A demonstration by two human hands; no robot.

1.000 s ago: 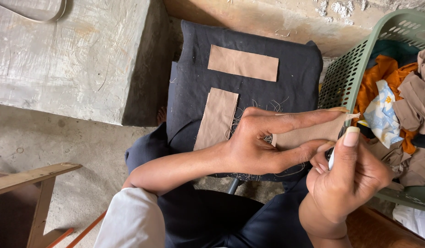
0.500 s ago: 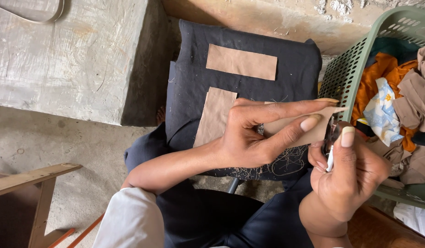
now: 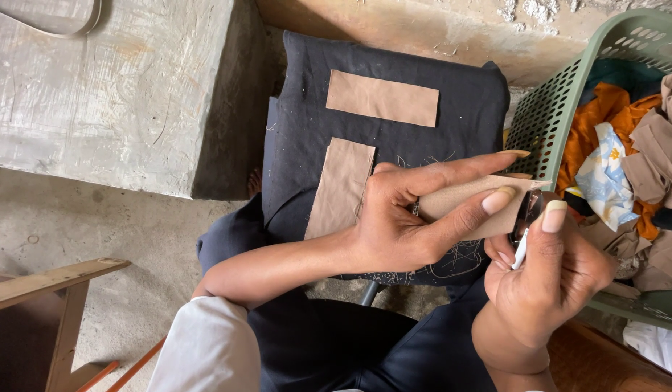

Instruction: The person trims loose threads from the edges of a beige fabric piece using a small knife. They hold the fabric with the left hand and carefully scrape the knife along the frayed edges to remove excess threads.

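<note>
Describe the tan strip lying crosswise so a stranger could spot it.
Find the black cushion beside the green basket. Two tan strips lie loose on it; this strip is the farther one, lying crosswise near the cushion's far edge, while the other runs lengthwise.

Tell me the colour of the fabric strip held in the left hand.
Light brown strip, seen in the head view.

Soft daylight, sharp view

We see even light, a deep shadow right of the concrete block (image 3: 111, 87), no glare, slight edge softness.
</note>
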